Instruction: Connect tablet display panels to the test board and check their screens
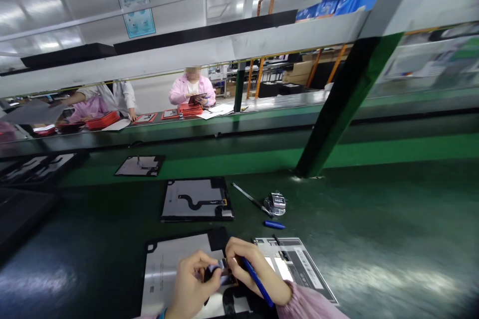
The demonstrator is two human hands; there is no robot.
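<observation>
A tablet back panel (168, 269) lies face down on the green bench at the bottom centre. My left hand (192, 281) pinches a small flex cable connector (221, 271) on that panel. My right hand (250, 269) holds a blue pen-like tool (258, 284) and also touches the connector with its fingertips. Beside my right hand lies another opened tablet part (299, 264) with labels on it.
A second panel (197, 199) lies further up the bench, a third (139, 165) on the green belt. Tweezers (249, 198), a metal piece (276, 203) and a blue cap (274, 225) sit nearby. A black-green post (337, 109) rises right. People in pink work across the line.
</observation>
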